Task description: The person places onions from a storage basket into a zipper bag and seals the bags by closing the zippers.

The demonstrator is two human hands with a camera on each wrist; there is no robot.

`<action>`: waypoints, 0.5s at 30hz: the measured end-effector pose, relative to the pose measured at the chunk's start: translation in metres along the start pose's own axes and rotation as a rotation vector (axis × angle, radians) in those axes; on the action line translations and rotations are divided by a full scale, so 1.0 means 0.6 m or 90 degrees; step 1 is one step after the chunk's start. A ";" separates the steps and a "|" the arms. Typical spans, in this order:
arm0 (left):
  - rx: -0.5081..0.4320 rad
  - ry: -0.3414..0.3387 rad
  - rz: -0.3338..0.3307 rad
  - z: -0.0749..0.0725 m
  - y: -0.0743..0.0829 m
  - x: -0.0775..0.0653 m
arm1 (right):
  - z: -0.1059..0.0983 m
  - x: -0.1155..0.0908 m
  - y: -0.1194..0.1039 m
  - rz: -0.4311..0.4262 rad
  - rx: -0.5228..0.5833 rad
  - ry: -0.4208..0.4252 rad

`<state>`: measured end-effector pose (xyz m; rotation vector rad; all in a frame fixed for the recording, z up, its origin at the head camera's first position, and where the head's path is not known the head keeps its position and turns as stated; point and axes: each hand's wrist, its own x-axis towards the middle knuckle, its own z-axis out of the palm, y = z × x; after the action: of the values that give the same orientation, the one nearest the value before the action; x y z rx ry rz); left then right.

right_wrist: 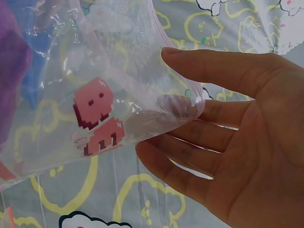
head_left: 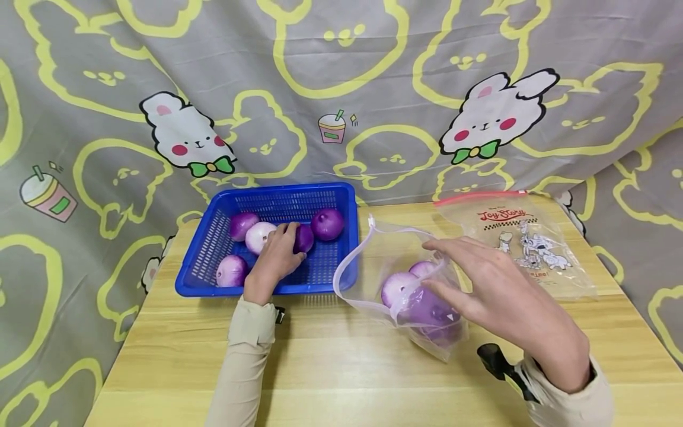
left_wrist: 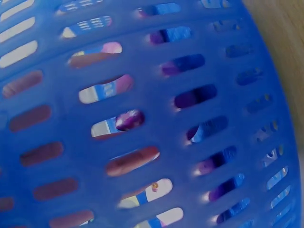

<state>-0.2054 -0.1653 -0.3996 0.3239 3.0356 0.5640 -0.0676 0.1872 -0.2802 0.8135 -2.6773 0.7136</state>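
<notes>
Inside the blue plastic basket (head_left: 267, 290), my left hand (head_left: 274, 252) curls its fingers and thumb round a dark purple onion (head_left: 305, 239). A paler onion (head_left: 257, 238) lies against that hand's left side. The left wrist view shows mostly the slotted basket wall (left_wrist: 156, 61), with a finger (left_wrist: 133, 161) and bits of onion through the slots. My right hand (head_left: 493, 281) touches the rim of a clear zip bag (head_left: 354, 261), thumb apart from the fingers, some of them behind the film (right_wrist: 128, 66). Several purple onions (head_left: 400, 290) sit in this bag, its mouth facing the basket.
Other onions in the basket are one at the right (head_left: 327, 224), one at the back left (head_left: 244, 225) and one at the front left (head_left: 232, 271). A flat printed bag with a red zip (head_left: 512, 237) lies at the table's back right. A patterned curtain (head_left: 373, 160) hangs behind.
</notes>
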 end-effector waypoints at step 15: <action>0.003 0.032 0.056 0.002 -0.004 -0.015 | 0.000 -0.006 -0.001 0.005 -0.005 -0.004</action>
<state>-0.1971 -0.1688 -0.4016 0.4516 3.0830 0.5790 -0.0646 0.1883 -0.2812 0.8041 -2.6887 0.7024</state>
